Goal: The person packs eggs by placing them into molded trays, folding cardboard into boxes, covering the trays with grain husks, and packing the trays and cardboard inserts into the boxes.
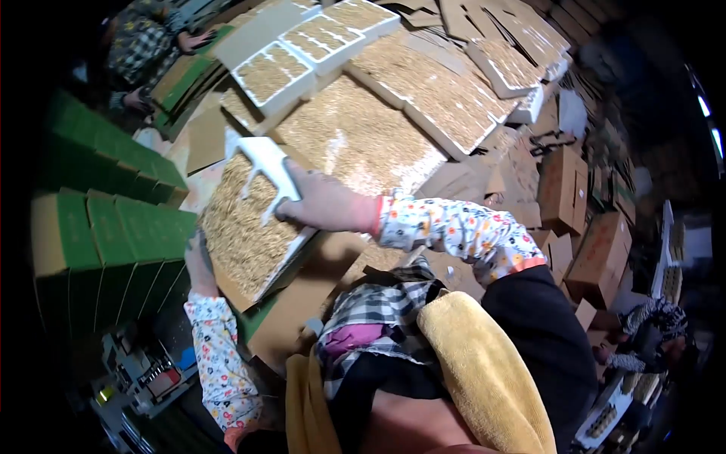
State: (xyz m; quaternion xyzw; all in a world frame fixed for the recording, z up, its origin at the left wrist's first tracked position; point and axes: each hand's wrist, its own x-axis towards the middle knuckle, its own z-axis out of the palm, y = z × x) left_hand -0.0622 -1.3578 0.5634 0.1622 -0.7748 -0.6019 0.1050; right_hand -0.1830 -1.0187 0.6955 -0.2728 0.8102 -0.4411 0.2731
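A tilted foam box (246, 227) full of straw-like shavings is held in front of me, with a cardboard sheet along its lower left side. My right hand (321, 200), in a thin greyish glove, is closed on a white foam frame (268, 170) at the top right of the box. Loops of the frame lie over the shavings. My left hand (200, 265) presses against the left side of the box, with its fingers wrapped partly out of sight along the edge. Beneath the box lies a brown cardboard flap (302, 303).
Green cartons (113, 242) stand in rows on the left. Several white foam trays of shavings (272, 72) cover the table's far side. Brown cartons (597, 257) stand to the right. Co-workers are at the upper left (144, 53) and far right (654, 325).
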